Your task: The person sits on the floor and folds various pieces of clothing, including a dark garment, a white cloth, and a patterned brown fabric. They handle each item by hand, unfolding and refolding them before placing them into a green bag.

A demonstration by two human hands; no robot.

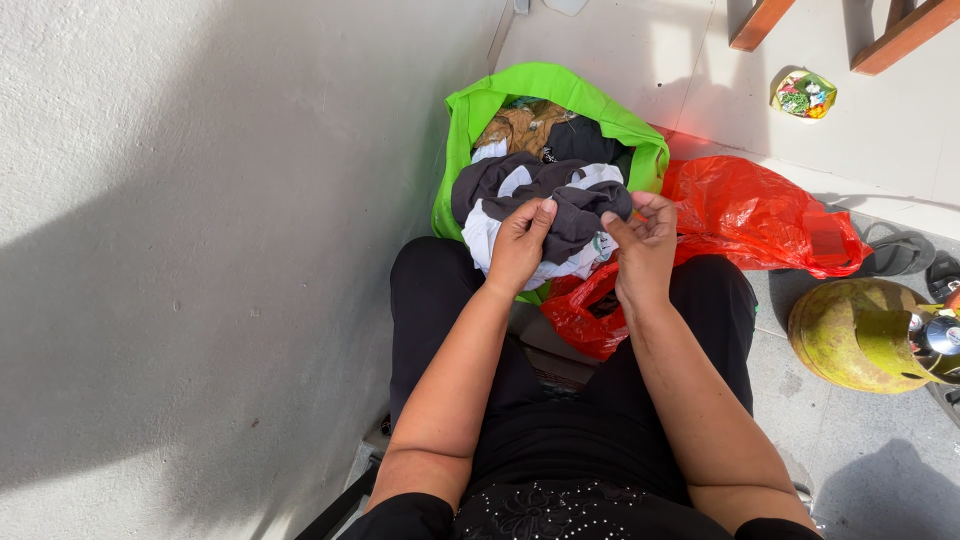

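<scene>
Both hands pinch a dark grey cloth garment (575, 210) atop the bright green fabric bag (545, 85) of clothes: left hand (520, 245) and right hand (645, 240) grip opposite edges (likely to spread it), crumpled red plastic bag (750, 215) beside.

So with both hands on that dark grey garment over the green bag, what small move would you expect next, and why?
Probably a short lift of the dark grey garment up and toward the lap. The left hand and right hand each pinch an edge of it, while most of it lies bunched on the clothes heaped in the green bag. Raising it would free it from the heap.
</scene>
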